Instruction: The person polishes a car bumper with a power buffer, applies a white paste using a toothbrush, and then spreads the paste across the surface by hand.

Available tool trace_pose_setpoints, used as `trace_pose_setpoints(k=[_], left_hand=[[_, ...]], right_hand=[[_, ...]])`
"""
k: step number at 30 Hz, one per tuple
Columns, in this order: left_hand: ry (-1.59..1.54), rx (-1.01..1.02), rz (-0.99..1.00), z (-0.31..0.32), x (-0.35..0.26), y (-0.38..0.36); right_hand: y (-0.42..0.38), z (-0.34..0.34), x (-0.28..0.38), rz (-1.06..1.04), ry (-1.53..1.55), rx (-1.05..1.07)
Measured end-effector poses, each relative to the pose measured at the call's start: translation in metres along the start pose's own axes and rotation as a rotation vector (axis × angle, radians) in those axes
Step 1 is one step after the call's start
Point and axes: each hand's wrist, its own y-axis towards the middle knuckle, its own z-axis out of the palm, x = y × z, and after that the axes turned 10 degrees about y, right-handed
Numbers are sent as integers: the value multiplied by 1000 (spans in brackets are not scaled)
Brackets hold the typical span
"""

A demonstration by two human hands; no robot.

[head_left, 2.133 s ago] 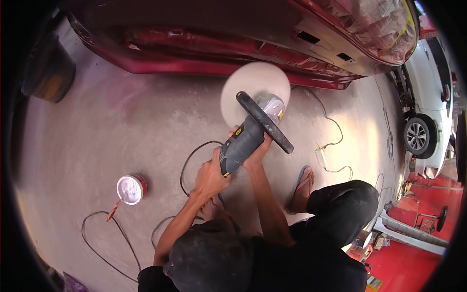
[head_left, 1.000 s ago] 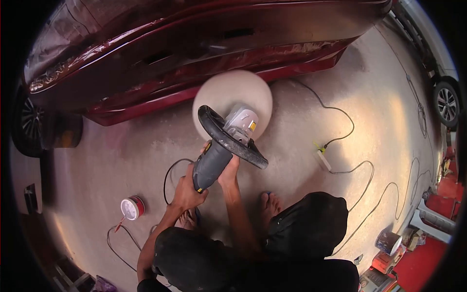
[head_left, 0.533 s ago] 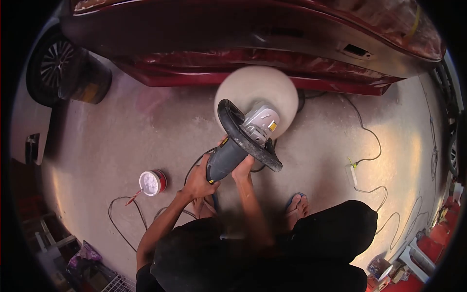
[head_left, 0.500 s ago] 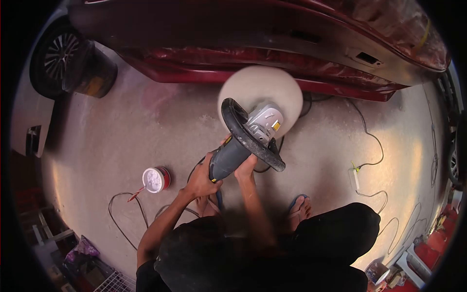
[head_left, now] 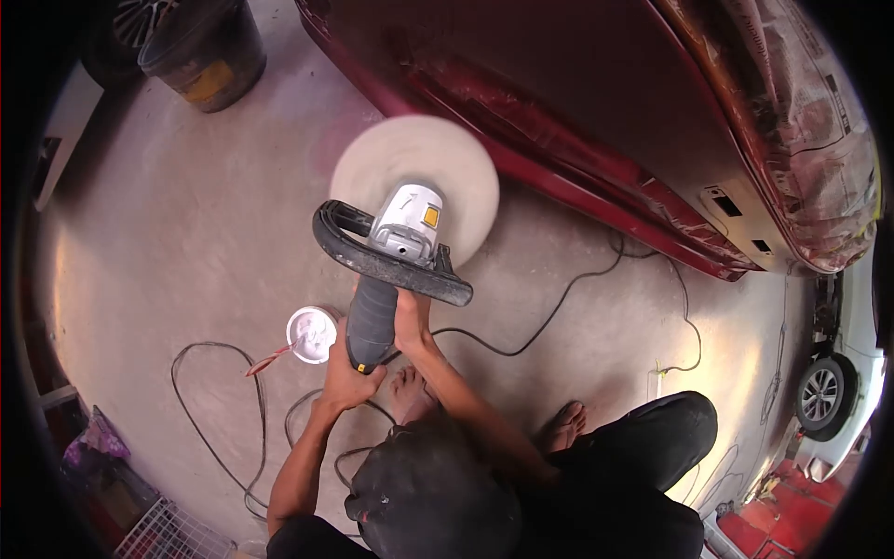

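Both hands are closed around a grey polisher (head_left: 374, 317) with a silver head and a black D-shaped front handle. My left hand (head_left: 350, 380) wraps the rear end of its body, near the cord. My right hand (head_left: 411, 321) grips the body further forward, just behind the black handle, its fingers partly hidden. The polisher's wide, round white pad (head_left: 372, 154) looks smeared and faces away from me. In this view the pad overlaps the lower edge of a dark red car panel (head_left: 559, 112). An open tub of white paste (head_left: 312, 334) stands on the floor beside my left hand.
A brush handle (head_left: 270, 361) leans out of the tub. Black cord (head_left: 264, 447) loops over the floor at left, and another stretch (head_left: 559, 303) runs right. A black bucket (head_left: 209, 61) stands far left. Newspaper masking (head_left: 819, 140) covers part of the car. A white car's wheel (head_left: 821, 396) is at right.
The view has turned, so the car panel now slants down to the right. Still in both hands, the polisher appears further left and more upright, its pad overlapping less of the car.
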Motion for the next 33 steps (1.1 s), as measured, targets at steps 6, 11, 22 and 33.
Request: trace_pose_setpoints(k=[6, 11, 22, 33], left_hand=[[-31, -52, -78, -16, -14, 11], [-8, 138, -27, 15, -17, -2], [-65, -53, -85, -12, -12, 2], [-41, -26, -37, 13, -20, -2]], right_hand=[[12, 43, 15, -47, -89, 19], [-33, -5, 55, 56, 152, 24], [-4, 54, 34, 13, -86, 8], [-15, 10, 39, 70, 26, 82]])
